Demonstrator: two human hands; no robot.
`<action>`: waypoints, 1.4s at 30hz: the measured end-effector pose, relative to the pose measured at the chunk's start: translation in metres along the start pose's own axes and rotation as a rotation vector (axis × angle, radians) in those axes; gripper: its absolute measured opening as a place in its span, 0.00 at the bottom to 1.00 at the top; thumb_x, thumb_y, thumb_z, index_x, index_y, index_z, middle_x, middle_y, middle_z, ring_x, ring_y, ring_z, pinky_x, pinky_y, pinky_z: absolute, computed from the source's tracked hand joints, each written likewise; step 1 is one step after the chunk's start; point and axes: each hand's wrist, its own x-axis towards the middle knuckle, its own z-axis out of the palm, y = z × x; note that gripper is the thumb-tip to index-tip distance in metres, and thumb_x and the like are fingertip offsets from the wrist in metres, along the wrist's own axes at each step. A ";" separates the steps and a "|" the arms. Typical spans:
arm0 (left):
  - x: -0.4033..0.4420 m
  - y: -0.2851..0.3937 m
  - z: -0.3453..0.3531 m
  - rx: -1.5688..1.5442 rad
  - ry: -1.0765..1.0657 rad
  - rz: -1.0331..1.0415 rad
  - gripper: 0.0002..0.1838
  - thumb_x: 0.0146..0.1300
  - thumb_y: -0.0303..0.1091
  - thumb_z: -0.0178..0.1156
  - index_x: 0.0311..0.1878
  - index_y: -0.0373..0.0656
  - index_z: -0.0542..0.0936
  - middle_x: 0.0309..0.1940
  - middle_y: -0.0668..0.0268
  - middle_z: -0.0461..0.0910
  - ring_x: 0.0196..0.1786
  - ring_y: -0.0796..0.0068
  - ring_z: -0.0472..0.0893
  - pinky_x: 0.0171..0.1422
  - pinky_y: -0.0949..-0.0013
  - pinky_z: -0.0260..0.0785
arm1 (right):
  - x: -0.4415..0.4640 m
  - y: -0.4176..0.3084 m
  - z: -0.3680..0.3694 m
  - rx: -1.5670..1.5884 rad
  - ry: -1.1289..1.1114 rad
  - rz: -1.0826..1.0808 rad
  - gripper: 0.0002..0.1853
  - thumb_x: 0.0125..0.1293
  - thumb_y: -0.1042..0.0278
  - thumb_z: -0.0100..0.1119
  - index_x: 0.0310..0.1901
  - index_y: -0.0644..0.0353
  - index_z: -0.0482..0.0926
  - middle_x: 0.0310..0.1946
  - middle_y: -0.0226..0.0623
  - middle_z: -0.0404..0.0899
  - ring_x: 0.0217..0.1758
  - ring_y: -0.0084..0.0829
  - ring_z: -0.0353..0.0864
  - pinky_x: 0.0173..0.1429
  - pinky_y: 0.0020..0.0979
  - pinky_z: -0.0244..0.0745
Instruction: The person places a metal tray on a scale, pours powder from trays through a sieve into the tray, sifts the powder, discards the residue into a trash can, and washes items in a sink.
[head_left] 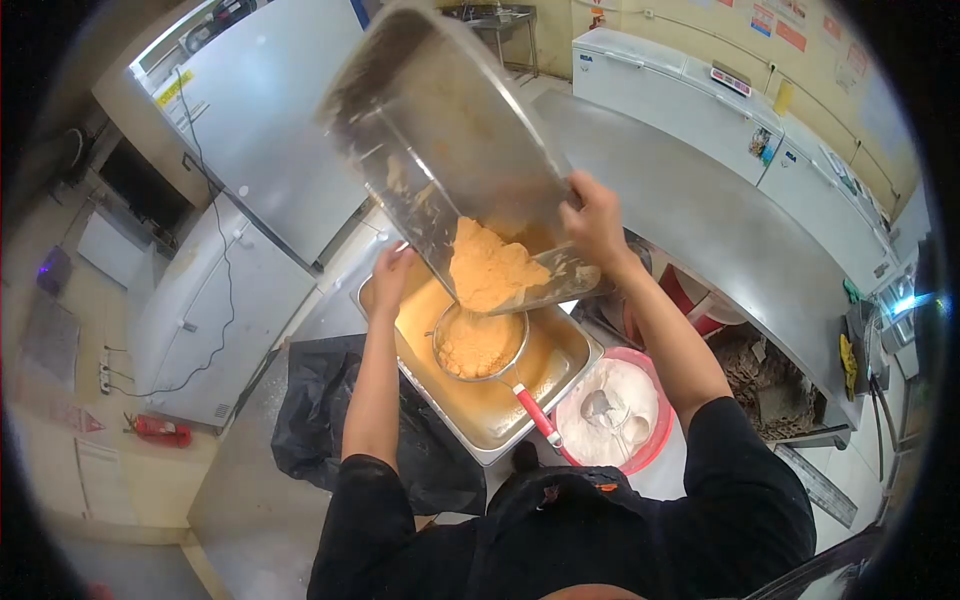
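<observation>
Both my hands hold a large metal pan [450, 110], tilted steeply. My left hand [393, 275] is closed on its lower left edge and my right hand [597, 222] grips its right rim. A heap of orange powder [488, 268] lies at the pan's lower corner, right above a round sieve [476, 345] that holds lumpy orange powder. The sieve, with a red handle [537, 412], rests over a deep metal tray [487, 440] with orange powder inside. Beside the tray, a pink bowl [664, 425] holds white powder and a metal scoop [596, 404].
Black plastic [325, 410] lies left of the tray. A long steel counter [670, 180] runs along the right, with white chest freezers [670, 105] behind it. A tall steel cabinet [270, 110] stands at the upper left. A red fire extinguisher [160, 431] is at the far left.
</observation>
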 end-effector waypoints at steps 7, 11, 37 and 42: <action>0.046 0.030 0.073 -0.421 -0.419 -0.370 0.31 0.75 0.63 0.46 0.62 0.44 0.76 0.53 0.66 0.79 0.53 0.71 0.78 0.58 0.59 0.68 | 0.013 0.113 -0.020 -0.029 0.105 0.222 0.11 0.51 0.75 0.58 0.39 0.66 0.75 0.25 0.44 0.72 0.30 0.29 0.74 0.37 0.34 0.70; 0.085 0.071 0.122 -0.098 -0.354 -0.293 0.36 0.73 0.68 0.43 0.52 0.42 0.81 0.42 0.69 0.82 0.46 0.76 0.77 0.46 0.66 0.65 | 0.006 0.171 -0.039 0.137 0.191 0.397 0.11 0.53 0.77 0.57 0.40 0.65 0.78 0.27 0.34 0.77 0.30 0.25 0.74 0.37 0.30 0.71; -0.051 0.078 0.044 0.111 -0.289 -0.018 0.25 0.74 0.35 0.57 0.71 0.42 0.69 0.66 0.62 0.74 0.60 0.72 0.77 0.65 0.71 0.67 | -0.152 0.052 -0.027 0.131 -0.640 0.578 0.31 0.62 0.45 0.67 0.54 0.67 0.78 0.46 0.55 0.81 0.50 0.53 0.80 0.55 0.44 0.75; -0.206 0.019 -0.094 0.256 0.532 -0.036 0.21 0.72 0.36 0.59 0.65 0.40 0.75 0.61 0.60 0.77 0.59 0.70 0.77 0.64 0.67 0.68 | -0.235 -0.009 0.029 0.030 -0.849 0.385 0.41 0.61 0.36 0.65 0.54 0.75 0.75 0.44 0.60 0.81 0.50 0.56 0.81 0.53 0.47 0.75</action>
